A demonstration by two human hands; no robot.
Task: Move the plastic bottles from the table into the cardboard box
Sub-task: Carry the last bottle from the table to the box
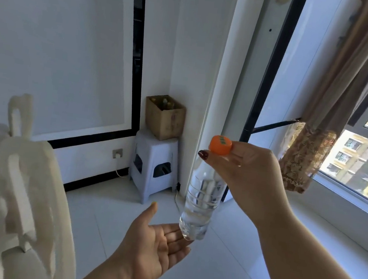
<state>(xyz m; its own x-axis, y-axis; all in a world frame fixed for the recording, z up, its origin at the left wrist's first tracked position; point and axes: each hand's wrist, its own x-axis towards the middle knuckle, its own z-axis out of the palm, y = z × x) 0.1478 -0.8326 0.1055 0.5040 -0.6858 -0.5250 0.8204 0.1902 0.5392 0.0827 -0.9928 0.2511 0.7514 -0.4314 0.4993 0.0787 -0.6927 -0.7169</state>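
A clear plastic bottle point(201, 201) with an orange cap hangs upright in mid-air at centre frame. My right hand point(251, 170) pinches it at the neck, just under the cap. Below it my left hand point(156, 245) lies palm up with fingers spread, its fingertips right at the bottle's base. The cardboard box point(166, 118) stands open on a stool in the far corner, and several bottle tops show inside it. The table is not in view.
A pale blue plastic stool point(154, 163) carries the box, against the white wall. A white chair back point(21, 189) fills the lower left. White tiled floor lies between me and the stool. A window sill and brown curtain point(318, 132) are on the right.
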